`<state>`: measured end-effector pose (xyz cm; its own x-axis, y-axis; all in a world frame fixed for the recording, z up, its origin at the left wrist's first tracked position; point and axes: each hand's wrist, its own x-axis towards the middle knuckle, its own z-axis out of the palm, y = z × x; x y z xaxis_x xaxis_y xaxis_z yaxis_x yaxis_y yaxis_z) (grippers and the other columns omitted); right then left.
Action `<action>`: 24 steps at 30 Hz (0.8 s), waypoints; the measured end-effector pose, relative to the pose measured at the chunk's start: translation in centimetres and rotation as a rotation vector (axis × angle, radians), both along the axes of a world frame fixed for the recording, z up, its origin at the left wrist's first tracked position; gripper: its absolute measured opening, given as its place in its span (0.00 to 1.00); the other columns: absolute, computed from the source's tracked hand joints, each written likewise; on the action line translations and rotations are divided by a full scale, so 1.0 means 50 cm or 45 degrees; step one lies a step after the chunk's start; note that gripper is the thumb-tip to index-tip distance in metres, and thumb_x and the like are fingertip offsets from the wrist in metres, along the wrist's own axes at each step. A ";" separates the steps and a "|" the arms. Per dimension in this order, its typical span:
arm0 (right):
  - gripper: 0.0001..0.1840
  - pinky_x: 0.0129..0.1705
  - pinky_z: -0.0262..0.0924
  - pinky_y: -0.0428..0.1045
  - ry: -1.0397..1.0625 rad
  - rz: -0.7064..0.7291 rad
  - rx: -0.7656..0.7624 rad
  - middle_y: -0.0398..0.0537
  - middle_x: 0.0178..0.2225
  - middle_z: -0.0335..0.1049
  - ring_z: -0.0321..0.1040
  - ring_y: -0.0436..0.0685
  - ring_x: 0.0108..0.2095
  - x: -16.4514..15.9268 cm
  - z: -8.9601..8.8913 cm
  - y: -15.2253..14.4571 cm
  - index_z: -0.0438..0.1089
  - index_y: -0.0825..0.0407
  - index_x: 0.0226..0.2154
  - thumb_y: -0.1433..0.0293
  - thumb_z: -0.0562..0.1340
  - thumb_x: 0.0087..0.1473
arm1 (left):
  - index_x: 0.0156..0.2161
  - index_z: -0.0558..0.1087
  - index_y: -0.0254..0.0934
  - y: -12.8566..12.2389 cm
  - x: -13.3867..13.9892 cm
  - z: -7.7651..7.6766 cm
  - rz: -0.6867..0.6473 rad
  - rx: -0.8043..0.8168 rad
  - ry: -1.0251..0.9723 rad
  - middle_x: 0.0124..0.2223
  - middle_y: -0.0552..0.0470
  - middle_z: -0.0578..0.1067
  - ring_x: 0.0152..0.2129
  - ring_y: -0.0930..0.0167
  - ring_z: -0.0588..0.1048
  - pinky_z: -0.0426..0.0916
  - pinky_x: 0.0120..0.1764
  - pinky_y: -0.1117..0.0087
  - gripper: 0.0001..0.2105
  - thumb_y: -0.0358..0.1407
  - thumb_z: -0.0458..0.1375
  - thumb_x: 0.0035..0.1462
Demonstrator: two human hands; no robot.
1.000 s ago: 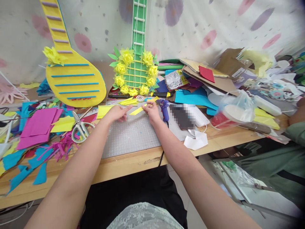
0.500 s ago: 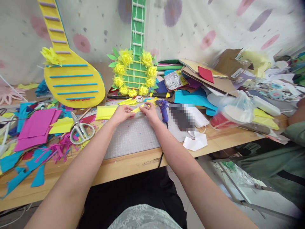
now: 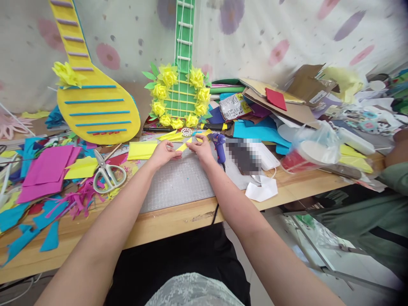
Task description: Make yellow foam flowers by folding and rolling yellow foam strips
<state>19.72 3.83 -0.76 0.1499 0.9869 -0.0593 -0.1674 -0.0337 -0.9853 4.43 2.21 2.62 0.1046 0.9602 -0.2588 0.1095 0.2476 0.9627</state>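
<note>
Between my hands, above the grey cutting mat [image 3: 178, 187], is a small pointed strip of yellow crepe paper [image 3: 184, 145]. My left hand [image 3: 166, 154] pinches its lower left end. At its right side my right hand [image 3: 201, 148] has thumb and fingers closed on the paper. Just right of that hand lies a purple glue gun [image 3: 219, 148]. More cut yellow strips [image 3: 172, 135] and a white round disc [image 3: 186, 132] rest behind my hands. A folded yellow paper sheet [image 3: 142, 150] lies left of my left hand.
A green paper guitar [image 3: 183, 95] ringed with yellow flowers and a yellow one [image 3: 98, 108] lean at the back. Scissors [image 3: 108, 173] and magenta paper [image 3: 47, 170] lie left. Rightward are a blurred-out dark object [image 3: 244, 157], a red cup [image 3: 306, 155] and a person's sleeve [image 3: 366, 216].
The yellow strip has tilted, its pointed tip now standing up more between my hands. My fingers have shifted slightly on it. The other things stay put.
</note>
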 end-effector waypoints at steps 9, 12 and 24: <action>0.32 0.32 0.61 0.47 0.094 0.134 -0.014 0.37 0.25 0.67 0.66 0.50 0.27 -0.019 0.007 -0.010 0.58 0.48 0.40 0.63 0.71 0.32 | 0.31 0.56 0.39 -0.014 0.001 -0.008 0.010 -0.006 -0.017 0.20 0.62 0.72 0.24 0.70 0.77 0.72 0.37 0.62 0.22 0.29 0.67 0.39; 0.30 0.32 0.61 0.47 0.069 0.079 -0.001 0.35 0.23 0.66 0.67 0.49 0.27 -0.016 0.007 -0.009 0.59 0.49 0.38 0.65 0.71 0.32 | 0.30 0.56 0.39 -0.014 0.004 -0.003 -0.005 -0.034 0.002 0.20 0.60 0.73 0.24 0.69 0.78 0.72 0.36 0.63 0.21 0.28 0.67 0.40; 0.22 0.34 0.61 0.47 0.079 -0.037 -0.002 0.38 0.23 0.70 0.69 0.50 0.28 -0.004 0.004 -0.003 0.57 0.49 0.34 0.64 0.68 0.38 | 0.29 0.62 0.34 -0.012 -0.024 0.010 -0.067 -0.168 0.034 0.25 0.48 0.78 0.24 0.69 0.78 0.73 0.32 0.69 0.17 0.32 0.68 0.41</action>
